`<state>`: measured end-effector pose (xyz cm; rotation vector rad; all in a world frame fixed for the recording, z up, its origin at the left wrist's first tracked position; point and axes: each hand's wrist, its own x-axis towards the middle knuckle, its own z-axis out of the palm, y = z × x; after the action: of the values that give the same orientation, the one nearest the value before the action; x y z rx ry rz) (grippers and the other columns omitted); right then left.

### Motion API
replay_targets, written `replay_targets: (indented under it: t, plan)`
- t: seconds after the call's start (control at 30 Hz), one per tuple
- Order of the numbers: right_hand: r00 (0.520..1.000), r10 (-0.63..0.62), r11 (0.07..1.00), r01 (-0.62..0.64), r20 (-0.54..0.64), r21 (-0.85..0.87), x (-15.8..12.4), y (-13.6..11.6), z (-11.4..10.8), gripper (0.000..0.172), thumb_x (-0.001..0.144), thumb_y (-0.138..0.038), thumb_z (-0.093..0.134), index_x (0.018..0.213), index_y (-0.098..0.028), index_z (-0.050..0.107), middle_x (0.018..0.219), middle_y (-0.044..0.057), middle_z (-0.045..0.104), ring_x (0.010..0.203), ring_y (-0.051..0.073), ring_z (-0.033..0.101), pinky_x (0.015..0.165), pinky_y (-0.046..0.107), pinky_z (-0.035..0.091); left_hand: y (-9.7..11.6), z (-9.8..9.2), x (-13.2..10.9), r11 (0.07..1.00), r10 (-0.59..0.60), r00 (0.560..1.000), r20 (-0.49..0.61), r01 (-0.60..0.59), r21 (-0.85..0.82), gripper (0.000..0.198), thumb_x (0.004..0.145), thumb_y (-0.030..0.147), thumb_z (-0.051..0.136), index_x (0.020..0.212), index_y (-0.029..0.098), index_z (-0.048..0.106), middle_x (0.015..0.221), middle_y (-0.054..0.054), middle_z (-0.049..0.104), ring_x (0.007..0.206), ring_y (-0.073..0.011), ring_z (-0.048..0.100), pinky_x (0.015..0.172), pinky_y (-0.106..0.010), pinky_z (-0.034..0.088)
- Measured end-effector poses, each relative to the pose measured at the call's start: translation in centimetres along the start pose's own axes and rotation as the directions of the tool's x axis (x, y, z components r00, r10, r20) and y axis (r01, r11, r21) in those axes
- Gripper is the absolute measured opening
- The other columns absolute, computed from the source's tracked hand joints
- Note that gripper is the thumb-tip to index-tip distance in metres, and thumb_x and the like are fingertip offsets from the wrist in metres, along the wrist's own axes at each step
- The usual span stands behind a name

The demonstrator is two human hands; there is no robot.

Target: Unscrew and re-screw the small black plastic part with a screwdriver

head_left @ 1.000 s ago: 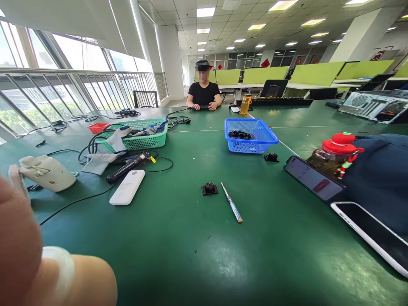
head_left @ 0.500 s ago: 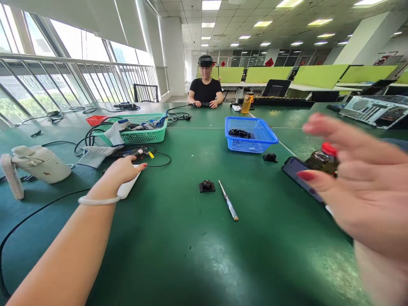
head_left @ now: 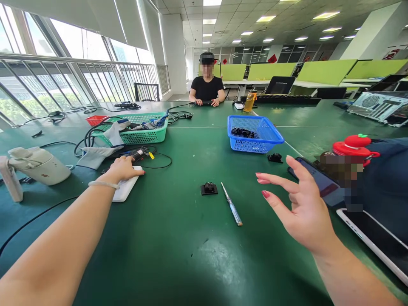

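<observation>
My left hand (head_left: 123, 170) lies over a white flat slab (head_left: 127, 187), its thumb stretched out along the top edge. Just beyond its fingertips is a dark device (head_left: 138, 153) with a yellow tag. My right hand (head_left: 298, 206) hovers above the table on the right, holding nothing, with thumb and fingers apart. Between the hands lie a small black part on a square base (head_left: 209, 188) and a slim screwdriver (head_left: 232, 205) with a clear handle, its tip pointing away. Another small black part (head_left: 275, 158) sits beyond my right hand.
Green basket (head_left: 143, 135) with gloves and cables, far left; blue basket (head_left: 255, 146) with black items, far right. A white pot-like object (head_left: 41, 165) stands left. A phone (head_left: 330, 187), red-lidded bottle (head_left: 355, 148) and tablet (head_left: 376, 238) lie right. A person (head_left: 207, 87) sits opposite.
My right hand has drawn down and left, away from the camera, uncovering the bottle lid and tablet. My left hand stays at the white slab. The view has shifted slightly.
</observation>
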<state>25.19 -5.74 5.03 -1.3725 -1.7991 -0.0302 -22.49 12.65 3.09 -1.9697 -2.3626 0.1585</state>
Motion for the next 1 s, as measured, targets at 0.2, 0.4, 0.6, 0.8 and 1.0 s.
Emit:
replay_targets:
  t: [0.2,0.4,0.6,0.8,1.0]
  plan:
    - [0.992,0.098,0.994,-0.101,0.074,0.050,-0.6,0.9,0.5,0.037,0.091,-0.041,0.051,0.122,-0.023,0.058,0.134,0.005,0.047,0.109,0.017,0.059,0.050,0.015,0.047,0.3,0.2,0.9,0.998,0.052,0.997,0.051,-0.053,0.019,0.087,0.058,0.063,0.058,0.128,0.011,0.053,0.130,-0.023,0.047,0.119,-0.0386,0.049,0.099,-0.043,0.043]
    - [0.981,0.156,0.970,-0.174,0.113,0.171,-0.9,1.2,0.8,0.069,0.091,-0.041,0.052,0.149,-0.021,0.021,0.110,0.006,0.063,0.095,0.014,0.064,0.045,0.014,0.044,-0.2,0.9,-0.1,0.993,0.081,0.995,0.057,-0.076,-0.092,0.076,0.063,0.053,0.052,0.131,0.018,0.050,0.131,-0.016,0.052,0.123,-0.0357,0.047,0.104,-0.046,0.038]
    - [0.977,0.169,0.969,-0.189,0.133,0.159,-1.0,0.8,1.0,0.067,0.091,-0.041,0.053,0.148,-0.022,0.023,0.104,0.005,0.064,0.089,0.013,0.064,0.042,0.013,0.041,-0.2,1.4,-0.7,0.981,0.060,0.997,-0.057,-0.069,-0.182,0.066,0.062,0.045,0.053,0.119,0.014,0.058,0.122,-0.014,0.060,0.115,-0.0309,0.054,0.103,-0.038,0.042]
    - [0.982,0.135,0.977,-0.154,0.134,0.146,-1.5,1.5,0.9,0.062,0.091,-0.042,0.053,0.145,-0.022,0.030,0.106,0.005,0.064,0.092,0.014,0.065,0.053,0.017,0.050,0.0,1.4,-0.6,0.977,0.043,0.996,-0.076,-0.058,-0.205,0.062,0.061,0.044,0.054,0.115,0.015,0.061,0.120,-0.013,0.061,0.114,-0.0304,0.055,0.102,-0.037,0.043]
    - [0.984,0.128,0.979,-0.145,0.122,0.141,-1.7,1.8,0.9,0.046,0.092,-0.043,0.051,0.133,-0.024,0.045,0.117,0.005,0.059,0.093,0.013,0.064,0.067,0.020,0.055,-0.3,1.6,-0.6,0.974,0.048,0.996,-0.079,-0.065,-0.219,0.061,0.061,0.044,0.054,0.115,0.016,0.061,0.119,-0.013,0.062,0.114,-0.0308,0.055,0.101,-0.038,0.044]
